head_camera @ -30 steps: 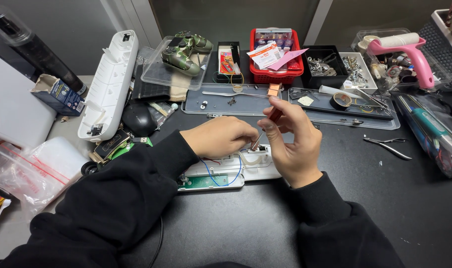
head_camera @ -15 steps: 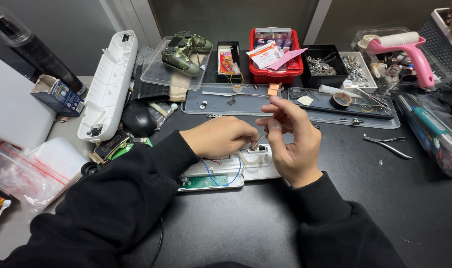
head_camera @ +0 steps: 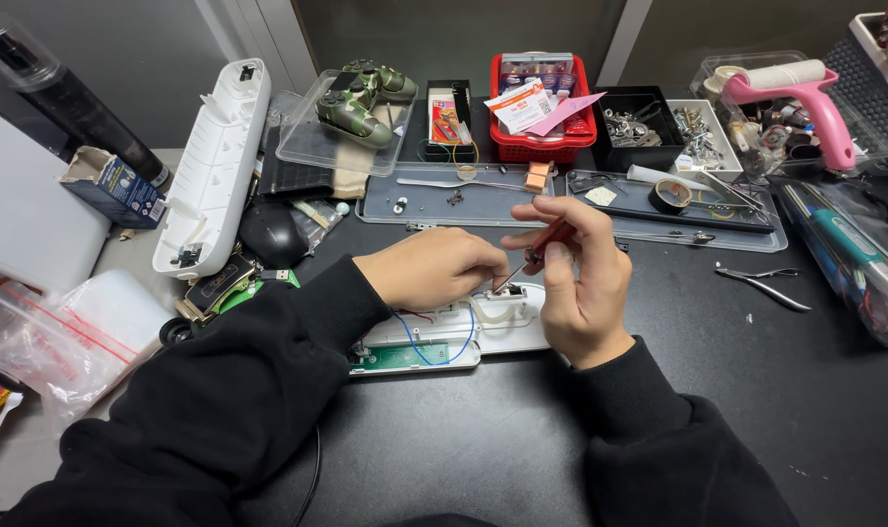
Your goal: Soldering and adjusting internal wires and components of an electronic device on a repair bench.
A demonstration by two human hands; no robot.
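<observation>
An opened white device (head_camera: 434,337) lies on the black mat, showing a green circuit board and blue and red wires. My left hand (head_camera: 434,268) rests on its upper edge and presses it down. My right hand (head_camera: 581,278) grips a small screwdriver (head_camera: 534,256) with a dark red handle, its thin tip slanting down onto the device's right end. Both arms wear black sleeves.
A long white shell cover (head_camera: 215,161) lies at the left beside a black mouse (head_camera: 273,234). Clear trays (head_camera: 464,200) with small parts, a camouflage game controller (head_camera: 361,98), a red basket (head_camera: 542,137), a pink lint roller (head_camera: 805,98) and pliers (head_camera: 766,285) surround the mat.
My right hand has lowered a little and the screwdriver tip has come down onto the device. The left hand has stayed put.
</observation>
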